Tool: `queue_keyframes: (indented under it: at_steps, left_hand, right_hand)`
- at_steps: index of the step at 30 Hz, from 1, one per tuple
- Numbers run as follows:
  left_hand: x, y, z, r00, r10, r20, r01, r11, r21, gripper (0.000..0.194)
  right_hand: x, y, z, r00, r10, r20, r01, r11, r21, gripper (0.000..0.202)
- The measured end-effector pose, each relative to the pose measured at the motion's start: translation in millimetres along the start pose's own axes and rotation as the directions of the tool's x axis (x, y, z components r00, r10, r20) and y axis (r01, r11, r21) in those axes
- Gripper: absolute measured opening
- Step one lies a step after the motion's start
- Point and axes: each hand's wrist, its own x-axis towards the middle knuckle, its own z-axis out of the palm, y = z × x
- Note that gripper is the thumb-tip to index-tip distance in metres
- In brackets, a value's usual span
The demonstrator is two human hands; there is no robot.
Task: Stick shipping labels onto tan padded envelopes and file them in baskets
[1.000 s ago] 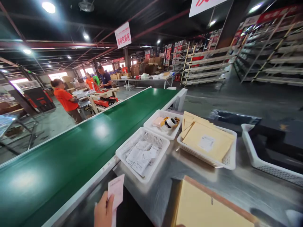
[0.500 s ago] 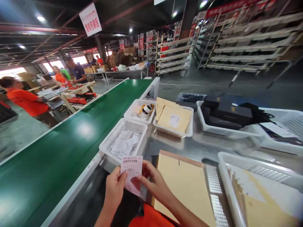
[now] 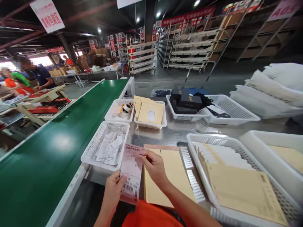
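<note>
A long printed label sheet (image 3: 131, 171) with barcodes hangs between my two hands, unfolded to its full length. My left hand (image 3: 114, 186) pinches its lower left edge between thumb and fingers. At its upper right edge, my right hand (image 3: 154, 165) is closed on the paper. Just under my right forearm lies a large yellow padded envelope (image 3: 175, 176), flat on the metal table (image 3: 175, 135). Beyond the sheet, to the left, is a white basket (image 3: 88, 155) with several printed slips (image 3: 110, 146) in it.
A green conveyor belt (image 3: 63, 142) runs along the left. Baskets hold tape (image 3: 127, 108), small envelopes (image 3: 151, 113), black boxes (image 3: 190, 102) and stacked large envelopes (image 3: 239, 186). White sacks (image 3: 272, 90) are piled at right. A person in dark blue (image 3: 42, 75) stands beyond the belt.
The folded sheet is now opened out lengthwise; my right hand has risen to its upper edge and my left has moved lower. The view has turned right, bringing the sacks into sight.
</note>
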Motion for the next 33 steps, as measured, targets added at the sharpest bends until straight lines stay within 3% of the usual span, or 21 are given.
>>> queue_keyframes:
  at_steps: [3,7,12,16,19,24,33]
  left_hand:
    - [2.4,3.8,1.3,0.997,-0.069,0.036,0.072,0.99,-0.12,0.054]
    - [-0.6,1.4,-0.9,0.999,-0.046,0.023,0.048,0.994,-0.1,0.091]
    - [-1.5,-14.6,-25.0,0.996,0.032,0.079,-0.039,0.995,0.091,0.077]
    - [2.4,-20.4,-32.6,0.938,-0.065,0.34,0.06,0.998,0.024,0.063]
    - [4.9,-14.3,-19.6,0.925,-0.027,0.379,0.051,0.997,-0.054,0.059]
    - [8.9,-3.4,10.1,0.973,0.026,0.229,-0.033,0.999,0.025,0.043]
    - [0.0,-6.3,53.3,0.961,-0.055,0.27,0.04,0.997,0.062,0.043]
  right_hand:
    - [-6.1,5.0,4.5,0.99,-0.139,-0.012,0.138,0.987,-0.085,0.024]
    - [-4.1,7.2,6.9,0.991,-0.128,-0.035,0.129,0.991,0.03,0.024]
    - [13.0,-5.3,-3.7,0.993,0.09,-0.08,-0.047,0.902,0.43,0.044]
    - [12.6,-18.1,-6.7,0.984,0.139,-0.109,-0.091,0.929,0.359,0.027]
    - [1.5,-24.9,-0.2,0.992,0.109,-0.055,-0.088,0.951,0.297,0.023]
    - [-15.0,-29.4,-0.6,0.998,0.065,-0.026,-0.056,0.962,0.268,0.019]
    - [-27.5,-15.4,-55.7,0.997,0.067,-0.045,-0.053,0.968,0.245,0.014]
